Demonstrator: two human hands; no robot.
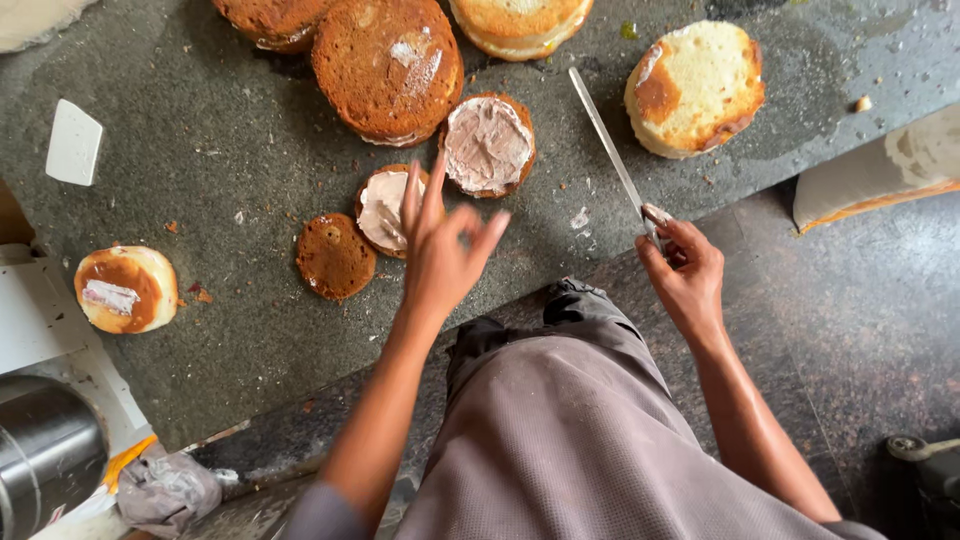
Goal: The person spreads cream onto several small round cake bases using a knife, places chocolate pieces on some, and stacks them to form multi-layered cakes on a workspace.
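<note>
Now left hand (440, 255) fingers spread just over creamed cake (388, 208), right hand (685, 275) w/ knife (612, 150)

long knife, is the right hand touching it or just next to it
Touching. The head view shows the right hand closed round the handle of the long knife, whose blade reaches out over the dark stone counter.

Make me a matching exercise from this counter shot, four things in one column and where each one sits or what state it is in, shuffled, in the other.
Column one:
1. long knife
2. white scraper
3. small brown cake disc
4. pale round cake

Column two:
A. lying alone at the counter's far left
B. bare of cream, beside the left hand
C. held by its handle in the right hand
D. on the right of the counter, browned at one edge

Pairs: 1-C, 2-A, 3-B, 4-D
</note>
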